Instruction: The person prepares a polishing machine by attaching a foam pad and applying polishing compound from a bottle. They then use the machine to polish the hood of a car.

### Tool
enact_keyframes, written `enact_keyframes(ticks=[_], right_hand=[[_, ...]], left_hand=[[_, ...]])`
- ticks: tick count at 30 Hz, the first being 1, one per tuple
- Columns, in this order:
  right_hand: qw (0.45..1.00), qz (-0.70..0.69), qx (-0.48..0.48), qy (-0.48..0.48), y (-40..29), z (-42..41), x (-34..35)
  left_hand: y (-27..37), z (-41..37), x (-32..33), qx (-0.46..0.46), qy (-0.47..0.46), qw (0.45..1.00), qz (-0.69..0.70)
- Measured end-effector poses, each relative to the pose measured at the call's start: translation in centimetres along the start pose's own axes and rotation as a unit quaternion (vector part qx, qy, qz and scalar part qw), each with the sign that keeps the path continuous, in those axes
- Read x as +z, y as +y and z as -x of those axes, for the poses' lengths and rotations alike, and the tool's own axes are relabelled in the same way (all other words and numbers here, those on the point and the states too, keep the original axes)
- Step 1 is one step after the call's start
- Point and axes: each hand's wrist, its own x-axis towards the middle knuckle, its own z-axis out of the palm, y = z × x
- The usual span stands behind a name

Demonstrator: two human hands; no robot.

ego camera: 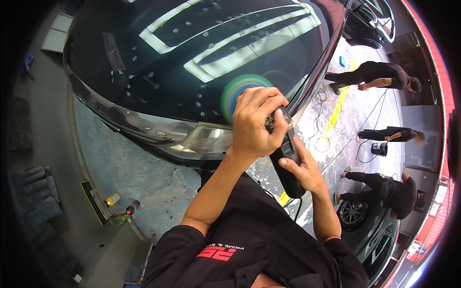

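Observation:
My left hand (257, 118) and my right hand (304, 167) are both on a black corded car polisher (288, 154). The hand towards the picture's left is clasped over the polisher's head, while the other holds its body near the cord end. Beneath the head, a blurred green and blue round pad (230, 93) lies against the dark car hood (165, 86), close to the headlight (207, 140). Small whitish spots dot the glossy hood, and bright lights reflect in it. The pad's far side is hidden by my fingers.
Three people in dark clothes stand at the right, near a black bucket (379, 148) and a second dark car (378, 244). Cables (318, 108) lie on the floor there. At lower left are a yellow bottle (113, 199) and a dark bottle (133, 207) near a raised edge.

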Motion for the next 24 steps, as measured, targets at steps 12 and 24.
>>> enact_keyframes(ticks=[12,24], right_hand=[[0.989,-0.024,-0.023,-0.142,-4.3,-3.1,7.0],[0.957,-0.216,-0.076,-0.18,-3.2,-6.5,-0.1]], left_hand=[[-2.8,-0.7,-11.2,-0.042,0.02,0.999,-0.009],[-5.1,-7.7,-6.1,-0.023,0.047,0.999,0.005]])
